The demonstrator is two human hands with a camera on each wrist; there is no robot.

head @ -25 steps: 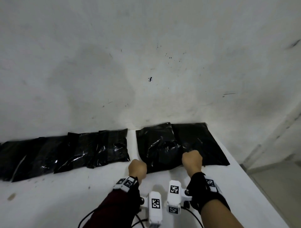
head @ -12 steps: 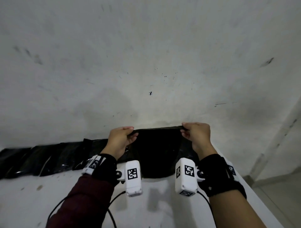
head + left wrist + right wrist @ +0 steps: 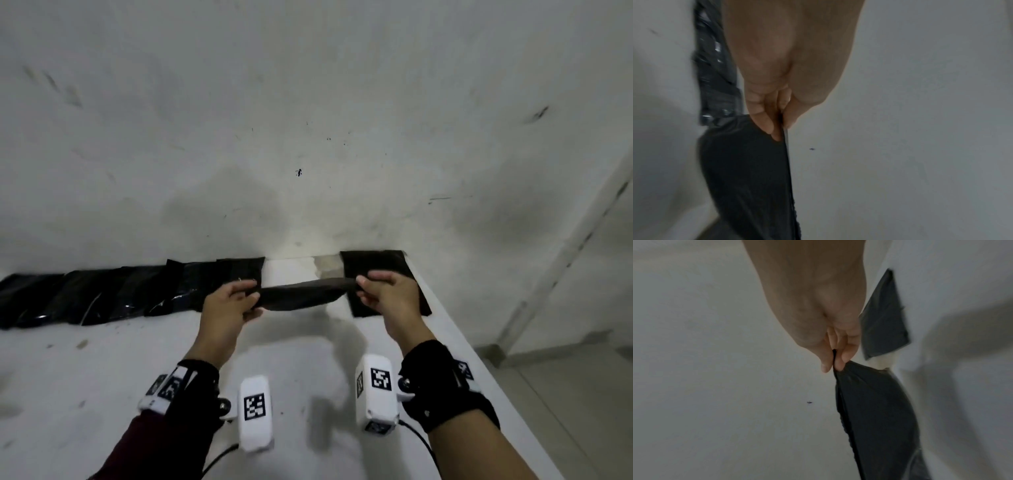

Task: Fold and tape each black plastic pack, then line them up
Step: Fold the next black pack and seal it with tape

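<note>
Above the surface's [image 3: 308, 359] far edge, my left hand [image 3: 227, 305] and right hand [image 3: 387, 296] each pinch a top corner of the black pack [image 3: 301, 294]; it sags, soft, light and slippery, so corners suit best.

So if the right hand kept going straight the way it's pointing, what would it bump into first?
Probably the black pack lying flat on the table just beyond the right hand, then the wall behind it. The hand may pass above that pack; depth is hard to judge.
</note>
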